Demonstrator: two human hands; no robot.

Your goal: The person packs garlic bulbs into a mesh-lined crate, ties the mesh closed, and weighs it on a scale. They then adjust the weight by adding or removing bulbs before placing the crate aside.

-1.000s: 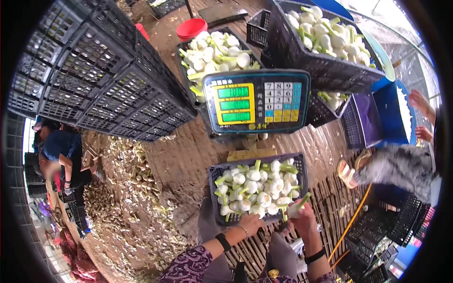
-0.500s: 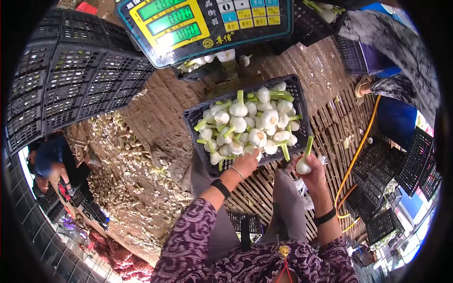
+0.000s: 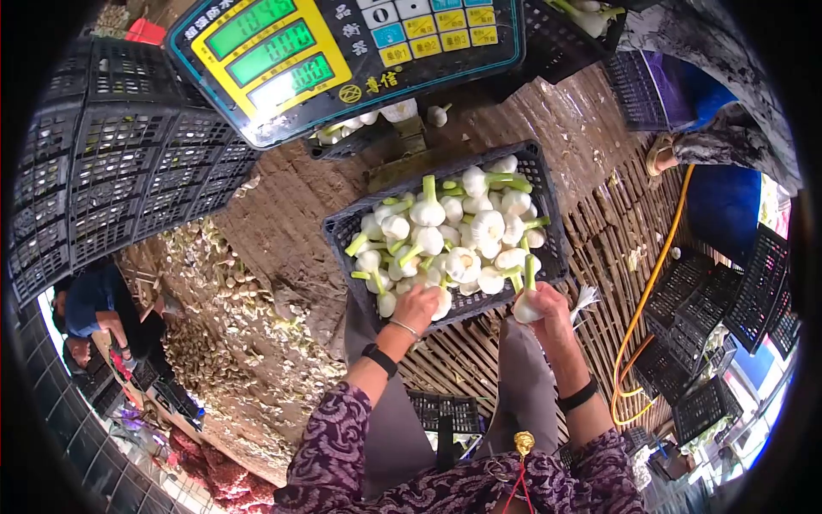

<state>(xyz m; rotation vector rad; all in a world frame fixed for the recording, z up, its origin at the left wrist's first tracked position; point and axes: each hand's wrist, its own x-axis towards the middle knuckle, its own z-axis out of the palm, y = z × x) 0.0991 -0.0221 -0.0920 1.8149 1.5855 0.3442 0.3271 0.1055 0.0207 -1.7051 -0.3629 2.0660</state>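
A black plastic crate (image 3: 332,233) in front of my knees holds many white garlic bulbs (image 3: 428,211) with short green stems. At its near edge, my left hand (image 3: 414,310) has its fingers closed around a garlic bulb (image 3: 442,302), partly hidden by the fingers. My right hand (image 3: 550,312) grips another garlic bulb (image 3: 526,308) at the crate's near right corner, its green stem pointing up. Loose white roots or skin (image 3: 586,298) show just beyond the right hand.
A digital scale display (image 3: 351,51) hangs over the far side. Stacked black crates (image 3: 128,154) stand at left, near a seated person (image 3: 94,300). Garlic scraps (image 3: 231,317) cover the ground there. A yellow hose (image 3: 651,291) and more crates (image 3: 685,317) lie at right.
My right hand has moved left towards the crate with its garlic bulb. My left hand has shifted left and slightly nearer to me, with a bulb at its fingers.
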